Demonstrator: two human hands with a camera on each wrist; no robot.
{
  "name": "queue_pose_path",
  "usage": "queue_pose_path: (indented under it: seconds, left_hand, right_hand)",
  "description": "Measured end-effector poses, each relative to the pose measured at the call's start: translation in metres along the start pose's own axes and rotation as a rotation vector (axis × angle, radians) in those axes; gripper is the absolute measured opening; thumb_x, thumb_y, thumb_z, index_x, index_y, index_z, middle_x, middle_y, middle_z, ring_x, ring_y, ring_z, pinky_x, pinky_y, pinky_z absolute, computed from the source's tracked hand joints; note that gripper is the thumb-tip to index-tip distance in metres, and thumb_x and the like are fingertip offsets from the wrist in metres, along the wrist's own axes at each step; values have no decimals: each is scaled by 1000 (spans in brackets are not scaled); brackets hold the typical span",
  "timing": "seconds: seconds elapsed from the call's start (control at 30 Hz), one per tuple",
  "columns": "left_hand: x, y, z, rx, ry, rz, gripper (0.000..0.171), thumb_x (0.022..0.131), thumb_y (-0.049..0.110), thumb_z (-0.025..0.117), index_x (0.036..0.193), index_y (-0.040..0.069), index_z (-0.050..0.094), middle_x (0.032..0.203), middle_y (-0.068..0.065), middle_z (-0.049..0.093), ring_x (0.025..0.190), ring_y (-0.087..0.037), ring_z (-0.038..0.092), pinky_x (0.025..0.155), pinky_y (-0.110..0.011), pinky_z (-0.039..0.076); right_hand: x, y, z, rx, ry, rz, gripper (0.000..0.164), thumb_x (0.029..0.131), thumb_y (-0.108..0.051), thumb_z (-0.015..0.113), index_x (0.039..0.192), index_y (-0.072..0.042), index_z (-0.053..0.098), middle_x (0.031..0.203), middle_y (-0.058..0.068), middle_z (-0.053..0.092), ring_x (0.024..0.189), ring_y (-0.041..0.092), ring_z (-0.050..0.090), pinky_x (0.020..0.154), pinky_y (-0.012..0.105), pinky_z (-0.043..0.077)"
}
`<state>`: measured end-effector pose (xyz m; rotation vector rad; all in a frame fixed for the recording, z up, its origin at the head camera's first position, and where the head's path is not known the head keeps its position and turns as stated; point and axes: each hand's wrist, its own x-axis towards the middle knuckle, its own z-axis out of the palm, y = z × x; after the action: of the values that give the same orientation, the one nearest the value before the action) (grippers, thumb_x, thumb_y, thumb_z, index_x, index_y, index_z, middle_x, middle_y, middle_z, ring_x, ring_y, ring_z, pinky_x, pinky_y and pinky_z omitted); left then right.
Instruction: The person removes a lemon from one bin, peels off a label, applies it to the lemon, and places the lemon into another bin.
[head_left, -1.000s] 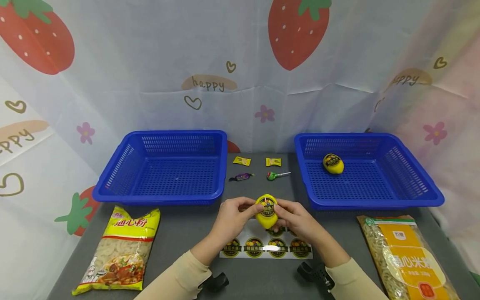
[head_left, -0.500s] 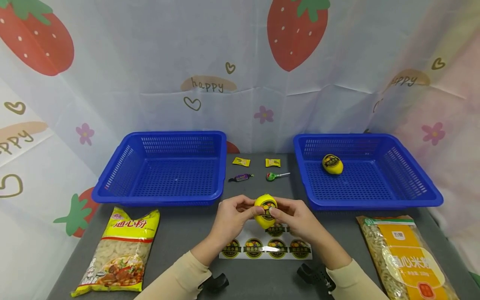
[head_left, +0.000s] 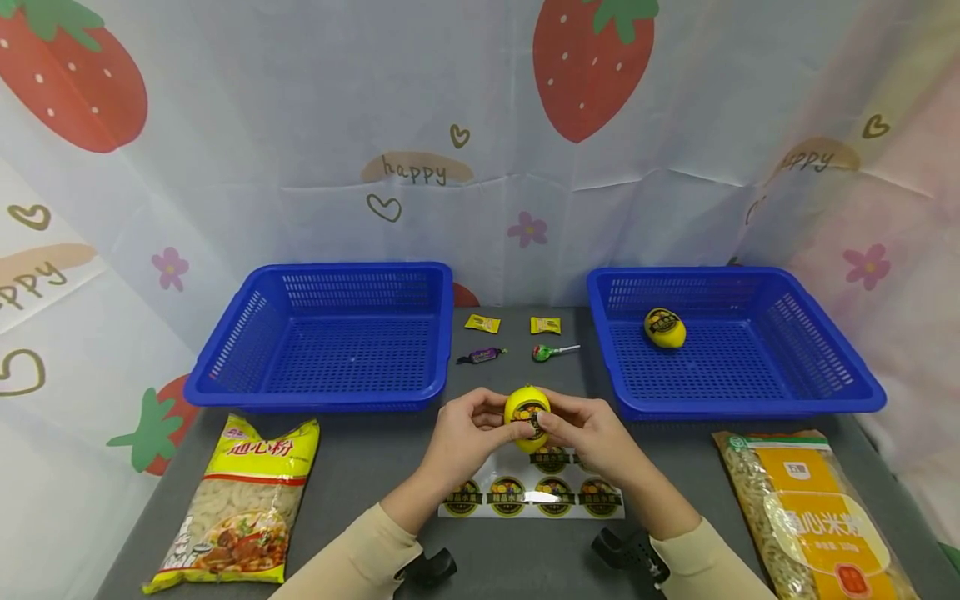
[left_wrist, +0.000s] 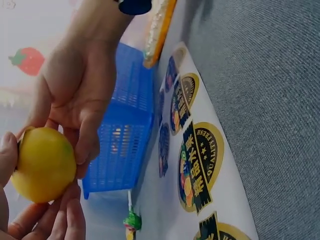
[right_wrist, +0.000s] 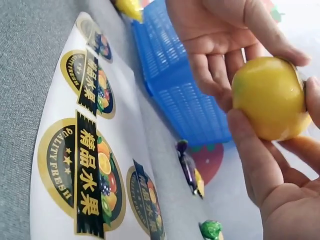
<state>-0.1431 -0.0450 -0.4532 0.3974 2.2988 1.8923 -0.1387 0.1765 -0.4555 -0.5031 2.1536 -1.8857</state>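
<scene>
Both hands hold a yellow lemon (head_left: pixel 522 398) between them, above a white sheet of stickers (head_left: pixel 516 463) in the head view. A round black-and-gold fruit sticker (head_left: pixel 527 412) is on the lemon's near side. My left hand (head_left: pixel 467 435) grips the lemon from the left, thumb across the sticker's lower part. From the right, my right hand (head_left: pixel 591 433) holds it, its thumb pressing the sticker's right side. In the left wrist view the lemon (left_wrist: pixel 44 167) shows its plain side, fingers underneath. The right wrist view shows the sticker edge-on at the lemon's (right_wrist: pixel 267 97) side, by the thumbs.
A blue basket (head_left: pixel 750 407) at right contains another stickered lemon (head_left: pixel 665 330); a second blue basket (head_left: pixel 315 398) stands at left. Between them lie two yellow candies, a purple candy (head_left: pixel 483 355) and a lollipop (head_left: pixel 544 352). Food bags (head_left: pixel 243 500) (head_left: pixel 825 517) flank the hands.
The right thumb has come from the lemon's edge onto the sticker, and the left thumb has slid onto it too. The lemon has shifted slightly left and turned a little.
</scene>
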Motion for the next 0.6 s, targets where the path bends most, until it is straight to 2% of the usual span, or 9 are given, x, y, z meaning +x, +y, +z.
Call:
queue_pose_path:
  seconds: [0.13, 0.23, 0.3, 0.43, 0.6]
  left_hand:
    - [2, 1, -2, -57, -34, -8, 42, 81, 30, 86, 111, 8, 67, 106, -8, 74, 93, -21, 74, 77, -28, 60]
    - [2, 0, -3, -114, -72, -15, 42, 80, 24, 86, 111, 6, 64, 106, -11, 71, 92, -21, 73, 78, -28, 60]
    - [2, 1, -3, -155, -104, -18, 44, 80, 23, 86, 112, 5, 62, 108, -13, 70, 92, -20, 72, 79, -29, 60]
    - [1, 3, -4, -224, -166, -22, 51, 83, 25, 85, 123, 5, 61, 112, -14, 67, 94, -18, 69, 82, -29, 59]
    - [2, 6, -3, -207, -195, -10, 54, 87, 24, 81, 135, 7, 62, 120, -14, 67, 99, -17, 69, 84, -27, 59]
  right_hand:
    - [0, 0, -1, 72, -8, 12, 51, 103, -22, 60, 149, -2, 48, 140, 27, 57, 108, 18, 70, 86, 41, 60]
    - [0, -2, -2, 85, 1, 14, 49, 104, -23, 58, 147, -1, 50, 145, 24, 54, 110, 16, 69, 86, 40, 60]
    - [-1, -5, -3, 58, 29, 7, 45, 105, -25, 56, 143, -2, 55, 146, 20, 54, 109, 13, 70, 84, 39, 60]
    - [-6, -15, -6, -61, 73, -15, 39, 107, -28, 52, 137, -6, 63, 136, 18, 64, 101, 13, 72, 79, 40, 62]
    - [-17, -29, -17, -184, 67, -40, 37, 107, -27, 53, 140, -12, 60, 124, 17, 69, 95, 19, 74, 78, 43, 62]
